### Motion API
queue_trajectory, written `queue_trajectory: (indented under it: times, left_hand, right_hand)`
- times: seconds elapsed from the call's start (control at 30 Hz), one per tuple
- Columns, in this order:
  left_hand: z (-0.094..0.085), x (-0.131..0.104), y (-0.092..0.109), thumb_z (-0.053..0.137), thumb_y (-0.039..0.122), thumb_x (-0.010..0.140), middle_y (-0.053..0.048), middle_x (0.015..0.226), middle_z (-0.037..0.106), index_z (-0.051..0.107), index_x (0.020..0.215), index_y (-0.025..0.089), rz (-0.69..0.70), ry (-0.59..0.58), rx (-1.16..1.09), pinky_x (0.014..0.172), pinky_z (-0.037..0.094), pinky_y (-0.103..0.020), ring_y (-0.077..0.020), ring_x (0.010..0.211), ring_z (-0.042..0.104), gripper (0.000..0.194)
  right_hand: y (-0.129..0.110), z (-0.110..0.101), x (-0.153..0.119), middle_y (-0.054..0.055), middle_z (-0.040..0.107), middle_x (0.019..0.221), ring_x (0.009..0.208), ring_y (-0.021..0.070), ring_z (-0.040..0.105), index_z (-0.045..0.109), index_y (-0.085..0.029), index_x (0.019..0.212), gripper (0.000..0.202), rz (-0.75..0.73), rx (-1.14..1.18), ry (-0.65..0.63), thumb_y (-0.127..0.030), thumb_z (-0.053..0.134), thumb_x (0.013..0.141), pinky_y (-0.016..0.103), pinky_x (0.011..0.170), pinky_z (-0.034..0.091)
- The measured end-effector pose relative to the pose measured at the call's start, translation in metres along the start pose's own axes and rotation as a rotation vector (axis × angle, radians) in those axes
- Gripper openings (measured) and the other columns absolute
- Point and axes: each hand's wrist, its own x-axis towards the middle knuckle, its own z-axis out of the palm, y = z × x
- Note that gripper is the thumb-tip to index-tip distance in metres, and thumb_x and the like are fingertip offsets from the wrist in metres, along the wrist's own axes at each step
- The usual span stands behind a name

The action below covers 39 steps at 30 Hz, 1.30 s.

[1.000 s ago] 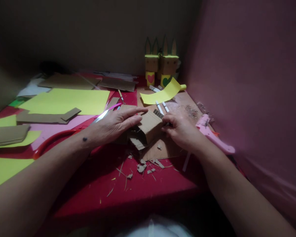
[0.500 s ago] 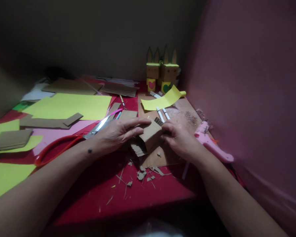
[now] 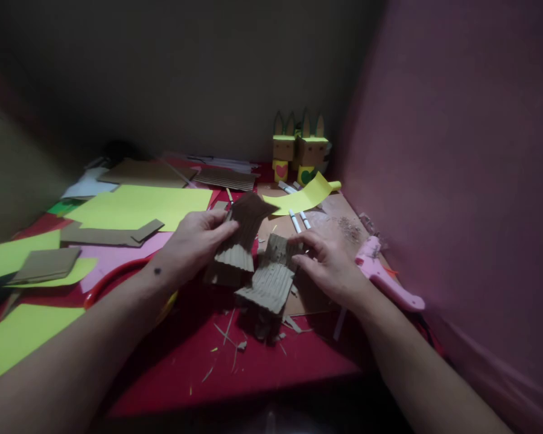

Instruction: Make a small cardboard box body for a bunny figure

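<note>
My left hand (image 3: pixel 202 238) pinches a bent piece of corrugated cardboard (image 3: pixel 244 232), its ridged side showing. Beside it, my right hand (image 3: pixel 326 259) grips the edge of a second ridged cardboard piece (image 3: pixel 274 274) between thumb and fingers. A gap separates the two pieces near their lower ends. Under my left forearm lie scissors with red handles (image 3: pixel 113 274), partly covered. Torn cardboard scraps (image 3: pixel 294 325) are scattered on the red tabletop below my hands.
Two cardboard rabbit figures (image 3: pixel 294 147) stand at the back. A curled yellow paper strip (image 3: pixel 305 196) and white markers (image 3: pixel 295 221) lie on a brown board (image 3: pixel 330 211). A pink glue gun (image 3: pixel 389 277) rests at right by the wall. Yellow sheets (image 3: pixel 140 205) cover the left.
The cardboard that both hands held together is now in two parts, one in each hand. My left hand has moved left, and the ridged faces now show. The view has tilted up slightly.
</note>
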Motion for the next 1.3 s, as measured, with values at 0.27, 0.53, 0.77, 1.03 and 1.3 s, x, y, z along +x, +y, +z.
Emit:
queue_trajectory:
  times: [0.27, 0.53, 0.77, 1.03, 1.3]
  left_hand:
    - [-0.014, 0.004, -0.015, 0.070, 0.038, 0.075, -0.007, 0.074, 0.073, 0.065, 0.109, 0.018, -0.071, -0.164, -0.063, 0.055, 0.053, -0.033, -0.0227, 0.061, 0.069, 0.040]
    - [-0.020, 0.001, -0.027, 0.069, 0.043, 0.077, -0.005, 0.078, 0.074, 0.066, 0.114, 0.020, 0.023, -0.273, 0.160, 0.053, 0.050, -0.029, -0.0220, 0.064, 0.069, 0.044]
    - [-0.025, -0.005, -0.025, 0.068, 0.050, 0.077, -0.007, 0.081, 0.073, 0.062, 0.121, 0.022, 0.097, -0.137, 0.472, 0.060, 0.046, -0.032, -0.0281, 0.072, 0.068, 0.052]
    - [-0.038, -0.018, -0.009, 0.057, 0.047, 0.090, -0.007, 0.093, 0.068, 0.061, 0.115, 0.019, 0.275, 0.215, 0.431, 0.071, 0.048, -0.033, -0.0213, 0.076, 0.062, 0.038]
    - [-0.036, -0.019, -0.005, 0.049, 0.015, 0.085, -0.010, 0.106, 0.064, 0.064, 0.122, 0.017, 0.721, -0.008, 0.611, 0.075, 0.055, -0.030, -0.0192, 0.084, 0.064, 0.040]
  right_hand:
    - [0.003, 0.010, -0.001, 0.006, 0.068, 0.097, 0.091, 0.0184, 0.065, 0.072, -0.019, 0.100, 0.041, -0.072, 0.001, -0.039, 0.006, 0.046, 0.079, 0.034, 0.083, 0.051]
    - [0.007, -0.008, 0.005, 0.001, 0.068, 0.086, 0.076, 0.0179, 0.063, 0.068, -0.022, 0.089, 0.022, 0.127, 0.566, 0.135, -0.015, 0.071, 0.068, 0.034, 0.070, 0.052]
    - [-0.007, -0.004, 0.008, 0.000, 0.066, 0.074, 0.065, 0.0149, 0.059, 0.070, -0.024, 0.076, 0.025, 0.289, 0.986, 0.100, -0.030, 0.086, 0.059, 0.027, 0.054, 0.047]
    - [-0.022, 0.021, 0.014, -0.001, 0.069, 0.073, 0.060, 0.0128, 0.062, 0.070, -0.021, 0.080, 0.020, 0.374, 1.110, -0.133, -0.022, 0.083, 0.065, 0.024, 0.052, 0.049]
    - [-0.027, 0.029, 0.027, 0.002, 0.072, 0.081, 0.061, 0.0104, 0.061, 0.074, -0.019, 0.090, 0.022, 0.375, 1.059, -0.296, -0.021, 0.078, 0.068, 0.021, 0.051, 0.048]
